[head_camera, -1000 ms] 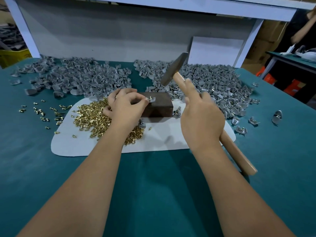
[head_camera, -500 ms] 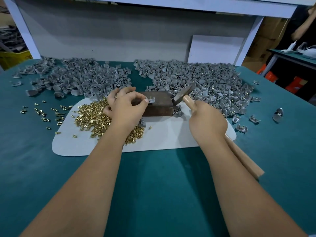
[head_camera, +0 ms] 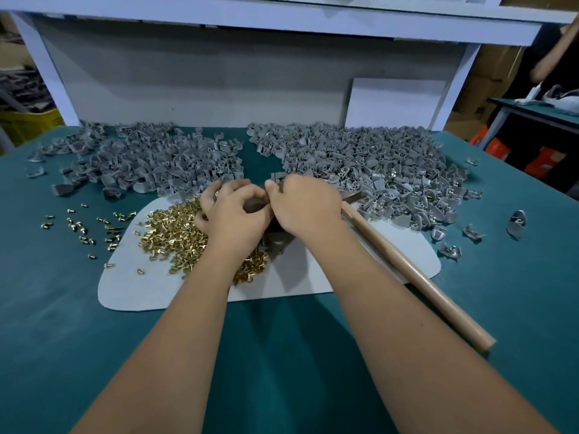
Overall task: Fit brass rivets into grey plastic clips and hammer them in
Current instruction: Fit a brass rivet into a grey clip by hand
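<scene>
Two hands meet at the centre of your view, over the dark block (head_camera: 255,205), which is almost fully hidden under them. Your left hand (head_camera: 233,219) has its fingers curled over the block's left part; what it pinches you cannot tell, because the fingertips are covered. Your right hand (head_camera: 305,203) is curled too, with its thumb and fingers pressed against the left hand; whether it holds a clip is hidden. The hammer (head_camera: 410,270) lies under your right wrist, its wooden handle running toward 4 o'clock past the edge of the white mat (head_camera: 131,289), with the end over the green table (head_camera: 282,355). It is not clear if the right hand grips the handle.

The heap of brass rivets (head_camera: 175,233) lies on the mat at 9 o'clock from your hands, touching the left wrist. Loose rivets (head_camera: 81,225) are scattered farther at 9 o'clock, off the mat. One pile of grey clips (head_camera: 147,161) sits at 11 o'clock and a bigger pile (head_camera: 382,164) at 1 o'clock, reaching the mat's far edge beside the hammer head. A few single clips (head_camera: 517,223) lie at 3 o'clock. Open green surface stays at 6 o'clock, around your forearms, and at 4 o'clock beyond the handle.
</scene>
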